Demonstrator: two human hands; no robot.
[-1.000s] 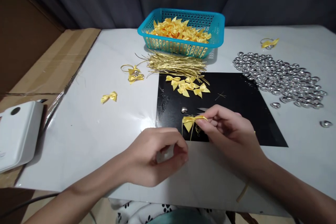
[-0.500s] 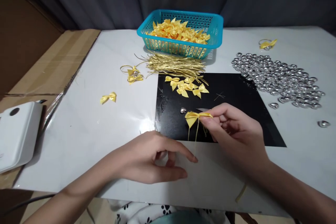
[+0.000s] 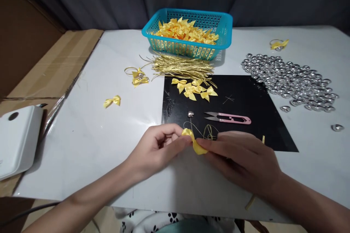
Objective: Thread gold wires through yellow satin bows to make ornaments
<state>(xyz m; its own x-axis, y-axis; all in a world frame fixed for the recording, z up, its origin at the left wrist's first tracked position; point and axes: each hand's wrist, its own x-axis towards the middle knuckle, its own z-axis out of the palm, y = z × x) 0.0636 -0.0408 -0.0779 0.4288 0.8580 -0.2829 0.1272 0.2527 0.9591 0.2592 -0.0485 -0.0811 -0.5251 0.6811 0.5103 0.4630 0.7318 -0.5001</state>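
Note:
A yellow ribbon bow (image 3: pixel 199 148) is pinched between both hands at the near edge of the black mat (image 3: pixel 270 127). My left hand (image 3: pixel 161 145) grips the bow's left loop with thumb and fingertips. From the other side, my right hand (image 3: pixel 243 156) pinches it, most of its fingers curled out of sight. Just beyond lie a silver heart bead (image 3: pixel 190 114) with a thin thread running from it toward the bow, and a tangle of gold cord (image 3: pixel 209 132). Pink-handled thread snips (image 3: pixel 232 118) rest on the mat past my right hand.
Several yellow bows (image 3: pixel 194 89) lie on the mat, below a bundle of gold cords (image 3: pixel 182 67). Behind stands a turquoise basket (image 3: pixel 187 43) of bows. Silver heart beads (image 3: pixel 290 80) spread at right. Finished-looking bow pieces (image 3: pixel 140 78) and a white device (image 3: pixel 19 140) are at left.
My right hand has brought the bow down and nearer, turning it. My left hand has moved up and taken hold of it too. The snips have come into full view.

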